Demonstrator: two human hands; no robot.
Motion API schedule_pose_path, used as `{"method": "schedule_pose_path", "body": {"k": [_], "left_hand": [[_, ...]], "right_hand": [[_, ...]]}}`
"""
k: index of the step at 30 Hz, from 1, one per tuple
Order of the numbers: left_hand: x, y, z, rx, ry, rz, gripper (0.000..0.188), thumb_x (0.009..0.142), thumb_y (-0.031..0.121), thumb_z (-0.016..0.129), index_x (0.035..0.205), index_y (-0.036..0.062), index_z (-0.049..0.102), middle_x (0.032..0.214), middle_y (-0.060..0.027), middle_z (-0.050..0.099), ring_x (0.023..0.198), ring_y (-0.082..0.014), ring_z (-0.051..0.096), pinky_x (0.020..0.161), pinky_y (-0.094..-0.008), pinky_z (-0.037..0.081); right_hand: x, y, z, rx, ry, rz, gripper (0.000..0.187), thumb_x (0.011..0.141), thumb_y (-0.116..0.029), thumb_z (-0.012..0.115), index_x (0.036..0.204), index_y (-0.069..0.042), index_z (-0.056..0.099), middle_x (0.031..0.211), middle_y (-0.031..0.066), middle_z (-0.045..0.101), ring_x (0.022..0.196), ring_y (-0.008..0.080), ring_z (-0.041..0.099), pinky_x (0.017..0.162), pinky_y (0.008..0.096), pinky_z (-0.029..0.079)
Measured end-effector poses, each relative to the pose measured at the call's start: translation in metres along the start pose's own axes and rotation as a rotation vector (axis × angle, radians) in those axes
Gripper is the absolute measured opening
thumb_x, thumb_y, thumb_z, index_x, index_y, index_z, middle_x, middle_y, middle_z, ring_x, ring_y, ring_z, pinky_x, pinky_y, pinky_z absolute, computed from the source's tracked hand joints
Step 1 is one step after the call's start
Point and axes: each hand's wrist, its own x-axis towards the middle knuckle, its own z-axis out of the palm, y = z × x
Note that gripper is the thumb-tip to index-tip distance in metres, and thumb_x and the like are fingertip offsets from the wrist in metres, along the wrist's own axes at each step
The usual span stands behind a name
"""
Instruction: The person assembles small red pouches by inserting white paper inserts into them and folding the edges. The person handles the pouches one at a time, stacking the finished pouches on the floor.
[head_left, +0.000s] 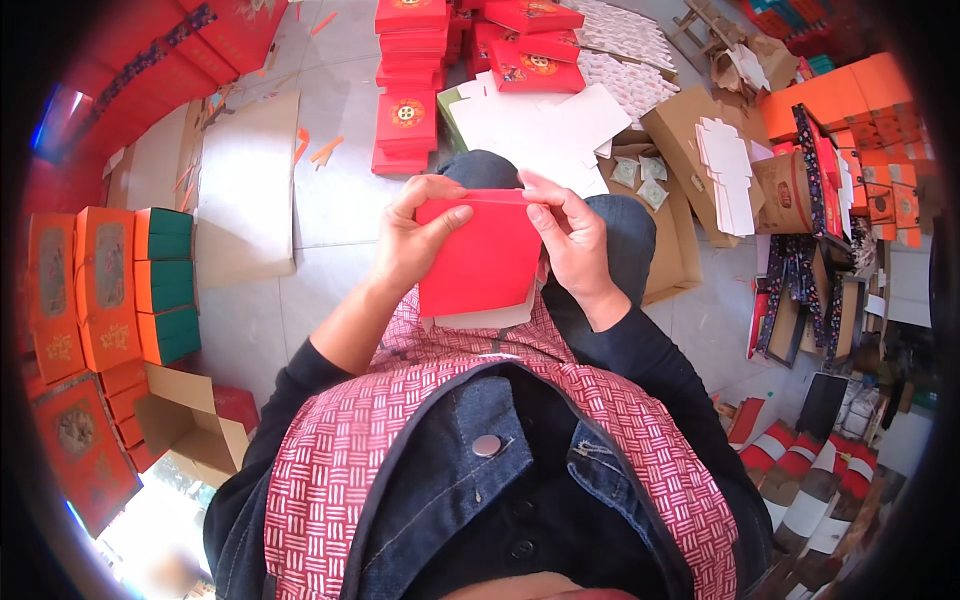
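So the left hand [415, 235] has a red cardboard piece [480, 258] pinched at its far-left corner, and the right hand [575, 240] grips the far-right one. It's held above the lap, over the far edge of the patterned apron [400, 330]. I'd keep both thumbs level and press evenly, so that far edge stays straight. Edge faces away from the body; piece looks nearly square, so can't really call a long axis.
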Motion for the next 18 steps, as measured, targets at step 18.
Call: {"method": "schedule_pose_path", "body": {"k": [18], "left_hand": [[0.098,0.023,-0.014,0.176,-0.651,-0.169,0.056,0.093,0.010,0.055,0.145,0.0083,0.032,0.138,-0.0119,0.046,0.120,-0.0200,0.049,0.100,-0.0299,0.038]], "right_hand": [[0.069,-0.003,-0.110,-0.002,-0.355,0.262,0.039,0.097,-0.015,0.050,0.135,-0.004,0.046,0.135,0.0098,0.049,0.111,0.0168,0.053,0.093,0.0304,0.045]]}}
